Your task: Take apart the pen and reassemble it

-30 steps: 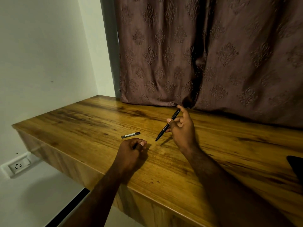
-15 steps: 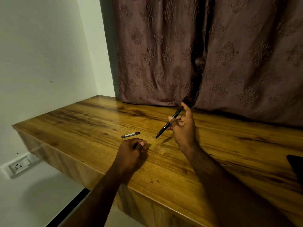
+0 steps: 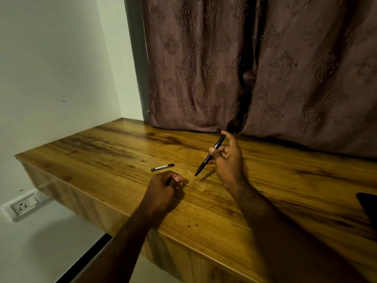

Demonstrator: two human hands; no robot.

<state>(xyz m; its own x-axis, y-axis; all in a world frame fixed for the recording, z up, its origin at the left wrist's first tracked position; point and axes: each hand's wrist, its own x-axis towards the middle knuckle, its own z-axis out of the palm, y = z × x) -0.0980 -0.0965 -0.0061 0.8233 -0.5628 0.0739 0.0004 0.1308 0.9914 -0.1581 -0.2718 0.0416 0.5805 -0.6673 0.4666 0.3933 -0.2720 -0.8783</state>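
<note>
Where the white wall (image 3: 51,78) ran down below desk level at far left, a socket (image 3: 24,205) sat in it. Wooden desk (image 3: 102,152) ran from the wall corner across to the right edge, grain streaked dark. A short black piece (image 3: 162,167) with a pale label lay flat on the desk, alone, just beyond the left hand (image 3: 163,193). That hand rested knuckles-up on the desk, fingers curled round a thin dark part (image 3: 168,181); only a sliver showed by the thumb, so what it was could not be told. Near its right, the pen (image 3: 210,156), black, hung tilted, tip down and toward the left hand, lifted off the wood with its shadow beside it. The right hand (image 3: 228,160) gripped it, thumb pinching the barrel against curled fingers, index finger stretched up to the top end. Brown patterned curtain (image 3: 204,68) hung behind, its hem on the desk's far edge. A dark object (image 3: 369,207) lay cut off at far right, well apart from the hands.
</note>
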